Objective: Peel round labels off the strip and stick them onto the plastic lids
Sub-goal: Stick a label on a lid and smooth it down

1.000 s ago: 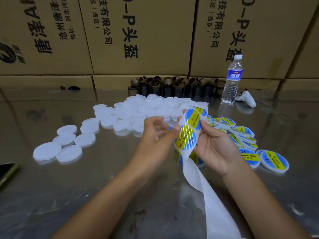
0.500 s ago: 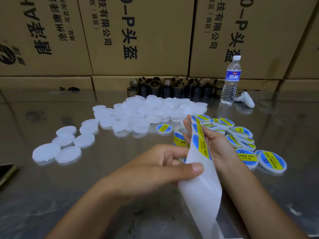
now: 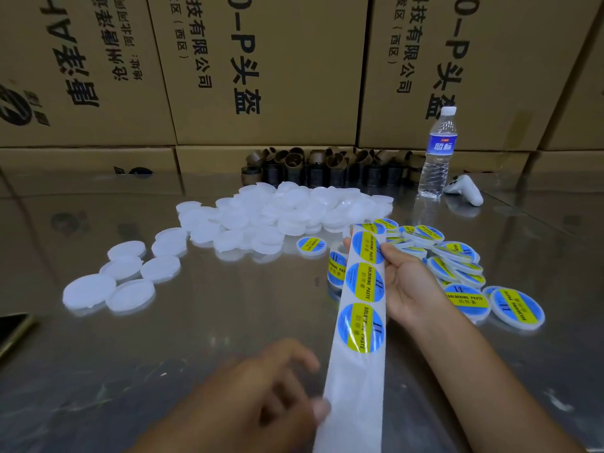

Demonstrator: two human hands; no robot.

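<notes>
A white backing strip (image 3: 358,384) runs from the lower middle up to my right hand (image 3: 403,284), which grips its upper part by the edge. Three round blue-and-yellow labels (image 3: 363,282) sit on it below the fingers. The strip's roll (image 3: 336,269) stands just behind. My left hand (image 3: 261,400), blurred, pinches the strip's bare lower part at its left edge. A heap of blank white lids (image 3: 294,210) lies at centre back, and a few lie apart on the left (image 3: 130,279). Labelled lids (image 3: 457,266) lie to the right, one alone (image 3: 311,246).
The shiny metal table (image 3: 212,322) is backed by stacked cardboard boxes (image 3: 261,76). Dark short tubes (image 3: 327,168) line the back edge. A water bottle (image 3: 438,155) and a white controller (image 3: 465,191) stand back right. A phone (image 3: 13,331) lies at the left edge.
My left hand has slid down along the strip toward me, drawing it out straight. More labels now show on the strip below my right hand, which stayed in place.
</notes>
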